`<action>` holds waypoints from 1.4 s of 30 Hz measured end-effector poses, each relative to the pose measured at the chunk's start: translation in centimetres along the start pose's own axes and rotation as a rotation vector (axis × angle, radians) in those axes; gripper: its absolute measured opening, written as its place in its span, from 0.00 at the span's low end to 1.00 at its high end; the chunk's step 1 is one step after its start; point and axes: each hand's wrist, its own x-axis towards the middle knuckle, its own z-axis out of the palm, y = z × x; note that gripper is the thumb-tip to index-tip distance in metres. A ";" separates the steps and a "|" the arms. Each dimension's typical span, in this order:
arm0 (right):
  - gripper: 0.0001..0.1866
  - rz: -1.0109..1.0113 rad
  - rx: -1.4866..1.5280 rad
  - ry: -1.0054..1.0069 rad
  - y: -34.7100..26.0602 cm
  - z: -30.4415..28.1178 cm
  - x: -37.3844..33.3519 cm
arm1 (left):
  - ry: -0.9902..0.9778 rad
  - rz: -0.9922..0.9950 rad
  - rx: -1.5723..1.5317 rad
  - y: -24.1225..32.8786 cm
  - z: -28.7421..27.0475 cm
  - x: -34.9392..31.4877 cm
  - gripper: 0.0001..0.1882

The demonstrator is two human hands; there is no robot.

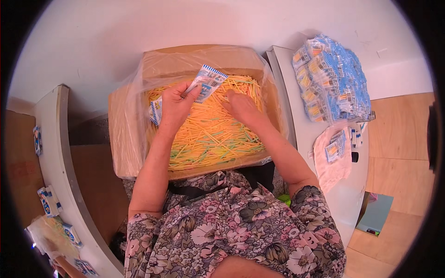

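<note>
Left fingers (193, 94) pinching glossy packet (210, 84), right fingers (231, 98) over slender sticks (199, 134), grip unclear, crinkled plastic liner (126, 132)

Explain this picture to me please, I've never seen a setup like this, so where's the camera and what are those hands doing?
There's no machine here: these are a person's own bare hands, seen from a wide camera worn on the head, looking down. That lens bends straight edges.

The left hand holds a blue-and-white packet. The right hand is at the thin, mostly yellow sticks filling a plastic-lined box; whether it holds any, I can't tell.

On the white table to the right sit a big pile of packets and a pink cloth with a few more on it.
</note>
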 end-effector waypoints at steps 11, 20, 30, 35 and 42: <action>0.15 0.111 0.273 0.016 -0.5 1.1 0.6 | 0.000 -0.047 -0.088 -1.1 -2.5 -0.4 0.08; 0.09 0.430 1.085 -0.196 2.2 -1.1 -1.4 | -0.040 -0.044 -0.026 -1.0 -1.2 -0.2 0.08; 0.09 0.550 1.597 -0.075 4.2 -0.1 -1.1 | -0.132 -0.118 0.027 0.3 0.6 1.1 0.09; 0.10 0.646 1.581 -0.096 4.5 -0.8 1.8 | -0.115 -0.131 -0.033 1.1 2.9 0.8 0.09; 0.15 0.622 1.748 -0.153 4.7 -2.4 1.8 | -0.384 -0.270 -0.117 1.4 3.0 1.8 0.09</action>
